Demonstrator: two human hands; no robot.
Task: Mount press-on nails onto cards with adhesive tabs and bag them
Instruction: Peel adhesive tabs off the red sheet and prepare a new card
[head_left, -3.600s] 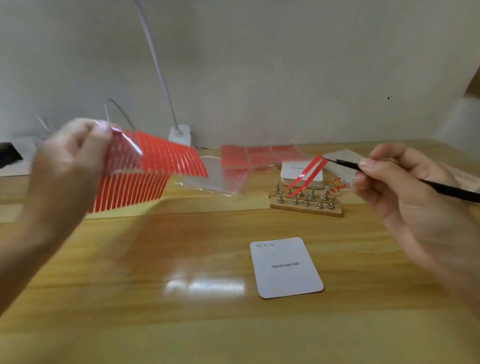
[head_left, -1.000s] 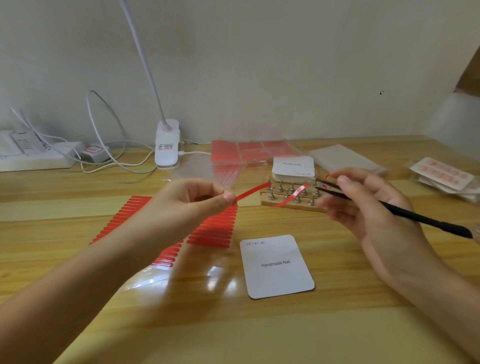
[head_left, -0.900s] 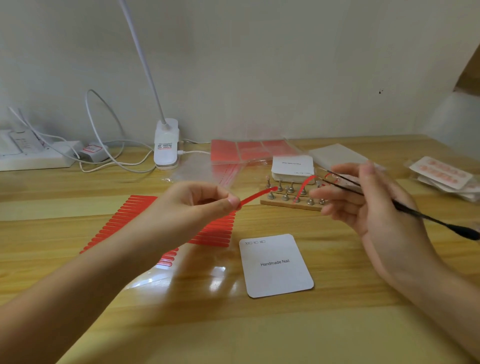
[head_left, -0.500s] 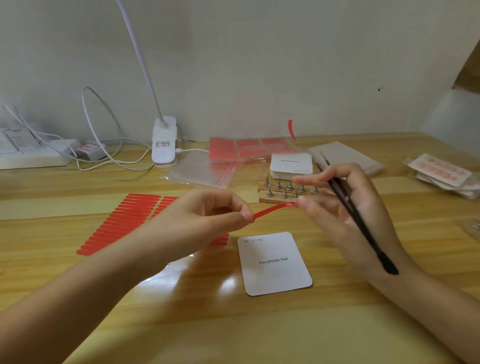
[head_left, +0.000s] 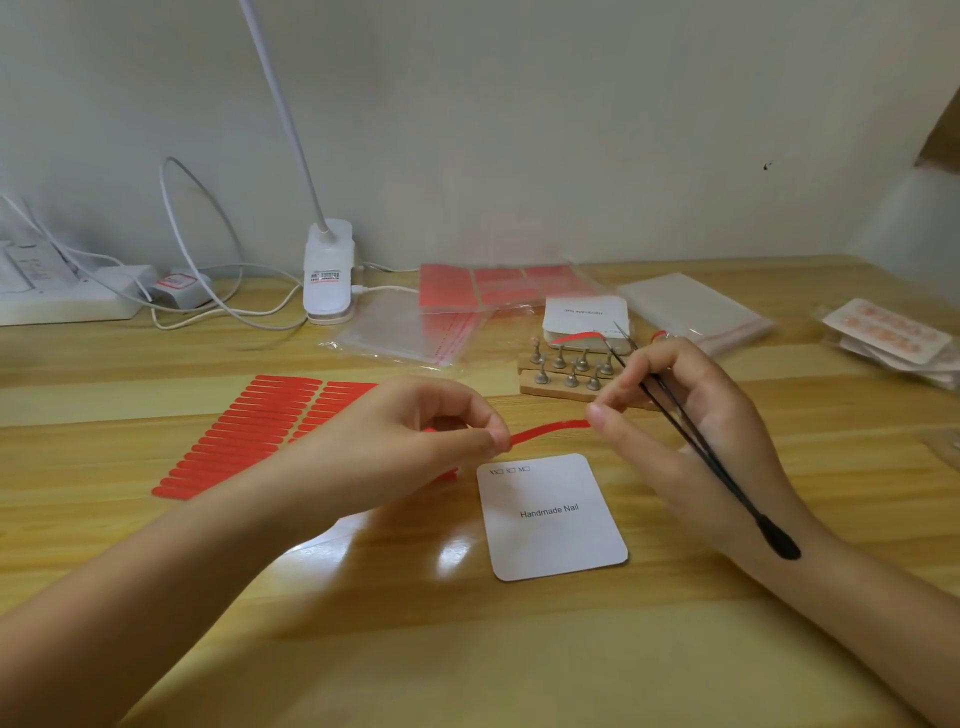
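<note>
While both hands, left hand (head_left: 415, 431) and right hand (head_left: 670, 421), pinch its ends, the red strip (head_left: 548, 430) runs left-right (right also grips tweezers (head_left: 696, 441))

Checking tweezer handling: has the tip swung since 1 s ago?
Yes. The tweezers in the right hand swung from pointing left to pointing up and away, toward the wooden stand.

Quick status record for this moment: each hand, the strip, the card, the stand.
left hand: pinches one end of the red strip
right hand: fingertips on the strip's other end; black tweezers held in its grip
second strip: hangs at the tweezer tips
card: flat on table, bare, below the strip
nail stand: behind the hands
</note>
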